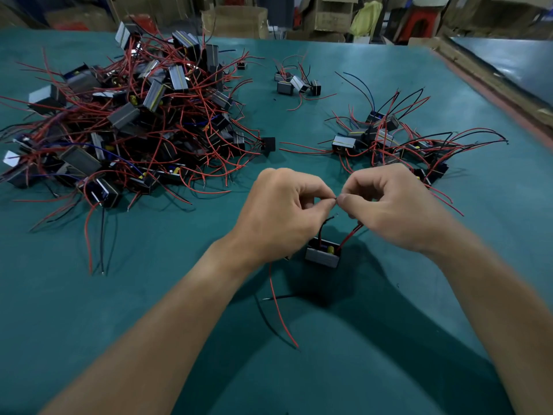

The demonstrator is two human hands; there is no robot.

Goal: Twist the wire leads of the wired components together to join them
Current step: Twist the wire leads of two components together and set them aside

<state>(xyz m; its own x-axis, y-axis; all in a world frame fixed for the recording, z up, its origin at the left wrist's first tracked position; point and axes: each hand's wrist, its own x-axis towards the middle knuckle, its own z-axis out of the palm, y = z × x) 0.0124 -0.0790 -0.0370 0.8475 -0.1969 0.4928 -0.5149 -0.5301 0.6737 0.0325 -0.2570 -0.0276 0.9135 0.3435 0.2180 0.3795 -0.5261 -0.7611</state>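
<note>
Left hand (282,205) and right hand (389,202) pinch wire leads (354,231) together, component (322,256) just beneath them.

Lead tips (336,198), centre: too small to tell if twisted. Component pile (125,121) cut by left edge. Cardboard boxes (235,22), top: blurred.

Teal mat (389,339) is covering the table, w/ a worn wooden strip (490,82) running along its right edge & a grey panel (514,58) lying beyond that. Cardboard boxes (235,20) are sitting in the bg past the far edge, w/ a yellow bag (366,19) & red stool (420,20) standing among them.
</note>
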